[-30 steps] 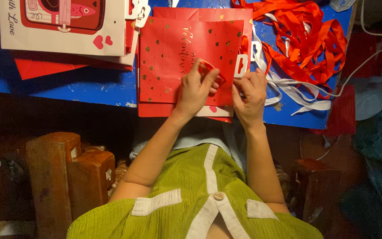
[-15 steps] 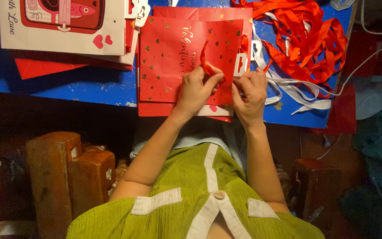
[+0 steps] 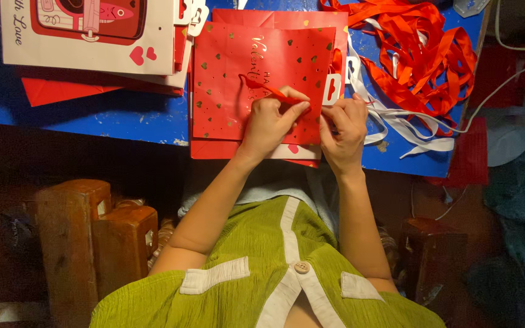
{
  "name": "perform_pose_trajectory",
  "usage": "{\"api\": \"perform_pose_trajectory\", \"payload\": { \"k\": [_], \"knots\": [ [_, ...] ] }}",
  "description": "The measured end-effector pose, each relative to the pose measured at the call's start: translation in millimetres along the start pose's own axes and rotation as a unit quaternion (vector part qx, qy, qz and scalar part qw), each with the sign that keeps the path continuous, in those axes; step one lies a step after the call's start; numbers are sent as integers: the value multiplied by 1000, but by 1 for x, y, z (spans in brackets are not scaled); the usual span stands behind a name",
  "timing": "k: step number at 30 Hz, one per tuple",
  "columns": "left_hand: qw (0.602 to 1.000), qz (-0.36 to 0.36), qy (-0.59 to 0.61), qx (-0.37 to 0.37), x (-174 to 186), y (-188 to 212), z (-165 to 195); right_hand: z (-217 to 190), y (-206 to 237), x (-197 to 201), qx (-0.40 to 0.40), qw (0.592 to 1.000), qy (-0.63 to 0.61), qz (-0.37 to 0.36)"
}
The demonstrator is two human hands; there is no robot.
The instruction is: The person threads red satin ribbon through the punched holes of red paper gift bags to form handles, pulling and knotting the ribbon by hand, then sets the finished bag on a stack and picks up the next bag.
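A flat red paper gift bag (image 3: 238,79) with small gold hearts lies on the blue table (image 3: 92,118), on top of other red bags. My left hand (image 3: 271,118) pinches a red ribbon (image 3: 259,86) that loops up over the bag's face. My right hand (image 3: 344,124) grips the bag's right edge beside a white hang tag (image 3: 332,90). Both hands sit at the bag's lower right corner, nearly touching each other.
A white gift bag with a red picture (image 3: 86,33) lies on a stack at the upper left. A heap of loose red ribbons (image 3: 423,58) and white ribbons (image 3: 408,130) covers the table's right side. Wooden blocks (image 3: 89,234) stand below the table edge.
My left hand has pulled the red ribbon further out across the bag's face, leftward. My right hand has stayed at the bag's right edge.
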State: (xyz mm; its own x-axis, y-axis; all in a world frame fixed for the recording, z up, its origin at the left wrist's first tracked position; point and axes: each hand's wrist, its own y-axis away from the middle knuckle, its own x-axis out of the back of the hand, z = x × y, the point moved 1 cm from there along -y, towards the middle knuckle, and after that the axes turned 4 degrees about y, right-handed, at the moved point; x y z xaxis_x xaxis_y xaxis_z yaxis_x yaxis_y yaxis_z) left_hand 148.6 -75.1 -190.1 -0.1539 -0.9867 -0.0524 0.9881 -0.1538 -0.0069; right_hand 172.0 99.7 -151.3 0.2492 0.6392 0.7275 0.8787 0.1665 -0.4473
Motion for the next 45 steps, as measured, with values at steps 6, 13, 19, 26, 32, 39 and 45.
{"api": "perform_pose_trajectory", "payload": {
  "k": [6, 13, 19, 26, 32, 39, 45],
  "knots": [
    [973, 77, 216, -23, 0, -4, -4, 1, 0, 0, 2, 1000, 3, 4],
    [986, 21, 164, 4, 2, 0, 7, -1, 1, 1, -10, 1000, -9, 10],
    [977, 6, 212, 13, 2, 0, 10, -9, -5, 7, 5, 999, -29, 13],
    [935, -35, 354, 10, 23, -3, 27, -18, -6, 7, -44, 999, -16, 29],
    [934, -87, 347, -14, 28, -2, 46, -17, -7, 7, -76, 996, -42, 23],
    [975, 52, 165, -142, 20, 0, 64, -23, -10, 9, -106, 989, -78, 63],
    [982, 108, -64, -141, 26, 11, 69, -24, -4, 8, -16, 997, 49, 59]
  ]
}}
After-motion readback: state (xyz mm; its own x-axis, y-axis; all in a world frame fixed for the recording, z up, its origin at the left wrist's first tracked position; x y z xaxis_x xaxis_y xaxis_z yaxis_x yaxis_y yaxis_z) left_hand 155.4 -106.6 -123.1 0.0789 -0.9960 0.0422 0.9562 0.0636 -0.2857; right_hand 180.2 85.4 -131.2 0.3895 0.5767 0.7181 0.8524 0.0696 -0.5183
